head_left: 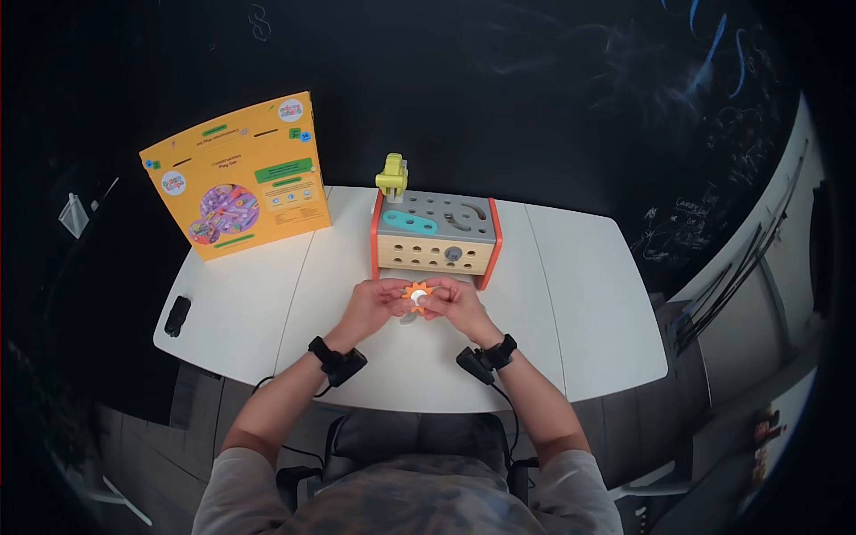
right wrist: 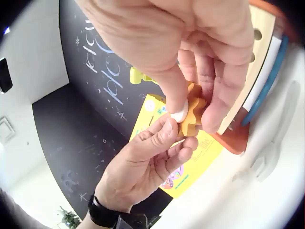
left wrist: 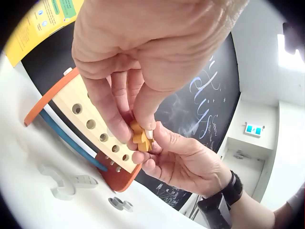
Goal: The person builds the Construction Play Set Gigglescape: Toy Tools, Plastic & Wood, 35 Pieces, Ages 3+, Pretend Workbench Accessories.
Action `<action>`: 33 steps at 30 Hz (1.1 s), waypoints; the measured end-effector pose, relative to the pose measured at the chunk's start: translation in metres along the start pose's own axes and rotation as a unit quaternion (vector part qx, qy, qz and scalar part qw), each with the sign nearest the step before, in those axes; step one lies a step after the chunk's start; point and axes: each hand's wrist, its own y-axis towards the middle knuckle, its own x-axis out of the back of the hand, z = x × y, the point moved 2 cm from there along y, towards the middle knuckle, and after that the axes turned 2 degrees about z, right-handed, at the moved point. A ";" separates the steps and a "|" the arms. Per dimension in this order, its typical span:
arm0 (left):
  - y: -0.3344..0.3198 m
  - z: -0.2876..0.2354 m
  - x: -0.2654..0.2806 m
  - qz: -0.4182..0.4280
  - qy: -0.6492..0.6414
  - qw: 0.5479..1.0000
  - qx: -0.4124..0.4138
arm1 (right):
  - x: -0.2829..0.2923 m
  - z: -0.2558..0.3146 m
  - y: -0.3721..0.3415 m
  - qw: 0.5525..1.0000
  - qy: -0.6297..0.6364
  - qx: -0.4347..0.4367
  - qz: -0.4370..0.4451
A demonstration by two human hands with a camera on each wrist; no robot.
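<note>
Both hands pinch one small orange gear point(head_left: 417, 290) with a white piece at its centre, held above the table just in front of the wooden toy bench point(head_left: 437, 252). My left hand point(head_left: 367, 308) grips the gear's left side between thumb and fingers. On the other side my right hand point(head_left: 459, 308) holds it, its thumb pressed on the white piece point(right wrist: 180, 113) in the right wrist view. The orange teeth of the gear point(left wrist: 140, 137) show between the fingertips in the left wrist view.
A yellow clamp-like piece point(head_left: 392, 176) and a teal strip point(head_left: 410, 222) are on the bench top. A yellow box point(head_left: 241, 178) stands at the back left; a black object point(head_left: 178, 316) lies at the left edge. Grey pieces, including a wrench point(right wrist: 267, 155), lie near the bench.
</note>
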 end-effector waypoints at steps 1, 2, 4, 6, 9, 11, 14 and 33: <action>0.001 0.001 -0.002 0.000 0.000 1.000 -0.001 | 0.001 -0.003 0.003 1.000 -0.009 0.010 -0.009; 0.001 0.001 -0.004 -0.021 0.031 0.999 -0.033 | 0.001 -0.006 0.004 1.000 -0.010 0.011 -0.008; 0.003 -0.001 -0.004 -0.042 0.063 0.995 -0.067 | 0.002 -0.008 0.005 0.996 -0.065 0.056 -0.032; 0.007 -0.007 -0.001 -0.054 0.171 0.981 -0.071 | 0.000 -0.007 0.006 0.985 -0.119 0.104 -0.062; 0.009 -0.040 -0.001 -0.178 0.262 0.947 -0.050 | -0.004 0.004 0.009 0.960 -0.191 0.159 -0.126; 0.017 -0.048 0.008 -0.209 0.325 0.916 -0.107 | -0.003 0.009 0.014 0.950 -0.209 0.167 -0.160; 0.028 -0.053 0.020 -0.233 0.389 0.874 -0.176 | 0.000 0.009 0.027 0.943 -0.229 0.157 -0.185; 0.082 -0.036 0.046 -0.225 0.381 0.895 -0.061 | -0.004 0.014 0.038 0.908 -0.324 0.171 -0.203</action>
